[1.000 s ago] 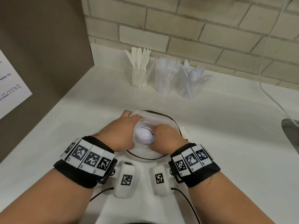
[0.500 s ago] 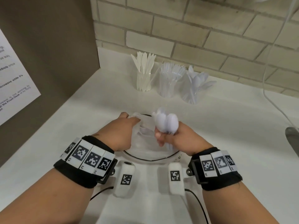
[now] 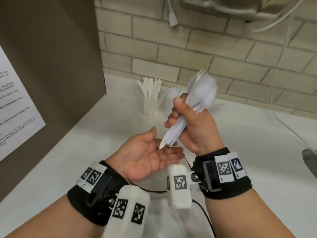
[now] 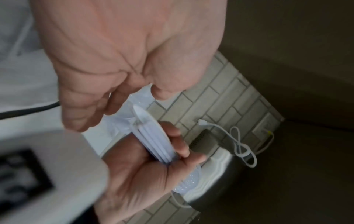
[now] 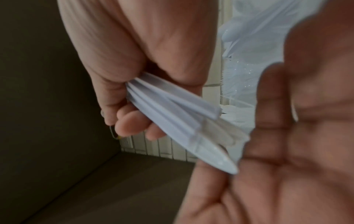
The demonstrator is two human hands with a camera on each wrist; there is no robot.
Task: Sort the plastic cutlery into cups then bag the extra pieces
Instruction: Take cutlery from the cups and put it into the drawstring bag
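My right hand [image 3: 190, 124] grips a bundle of white plastic cutlery [image 3: 197, 103] by the handles, spoon bowls and fork tines pointing up, lifted above the counter. The handle ends [image 5: 191, 125] point down at my left hand [image 3: 151, 155], which lies palm up and open just below them; a knife tip [image 3: 162, 146] hovers at its fingers. At the back stand clear cups: one with knives [image 3: 151, 93], one with forks [image 3: 173, 95], a third mostly hidden behind the bundle. The bag is hidden beneath my hands.
A white counter [image 3: 248, 152] runs to a brick wall [image 3: 223, 57]. A brown panel [image 3: 51, 57] with a printed sheet [image 3: 15, 109] closes the left side. A white cord [image 3: 281, 107] hangs at right, a metal object [image 3: 310, 160] at the right edge. A dark-rimmed clear bowl [image 3: 154, 190] sits under my wrists.
My right hand lifted the cutlery bundle up out of the bag. My left hand let go of the bag and turned palm up under the handles. The view tilted up.
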